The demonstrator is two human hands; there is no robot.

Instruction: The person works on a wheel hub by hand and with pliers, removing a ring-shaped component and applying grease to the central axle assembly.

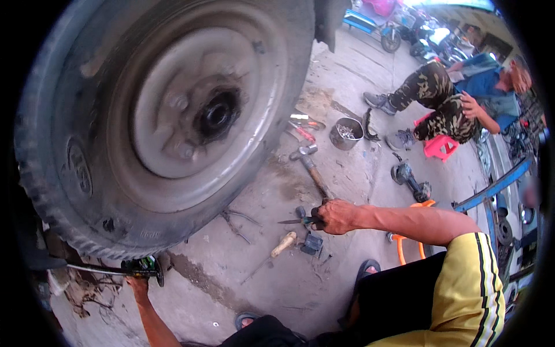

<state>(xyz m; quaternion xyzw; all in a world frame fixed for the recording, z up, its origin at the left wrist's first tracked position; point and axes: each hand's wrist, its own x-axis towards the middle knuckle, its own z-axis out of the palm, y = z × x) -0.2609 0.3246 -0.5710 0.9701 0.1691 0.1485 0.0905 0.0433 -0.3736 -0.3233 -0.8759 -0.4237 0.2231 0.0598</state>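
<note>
A large worn tyre on a grey steel wheel [173, 110] fills the upper left, with a dark hub hole at its middle. My left hand [139, 283] reaches in below the tyre and grips a green and black handled tool [144, 266] whose thin rod runs left under the tread. Over the concrete to the right, my right hand [335, 217] is closed on a dark pointed tool [295, 221] with its tip toward the wheel. Just below that hand lie a wooden-handled tool [283, 244] and a small dark block [312, 243].
A hammer [311, 165], red-handled pliers [303, 133] and a metal pot [346, 133] of small parts lie on the concrete behind. An angle grinder [410, 180] and an orange hose [404, 246] are at the right. Another person [457, 98] sits on a pink stool [439, 147].
</note>
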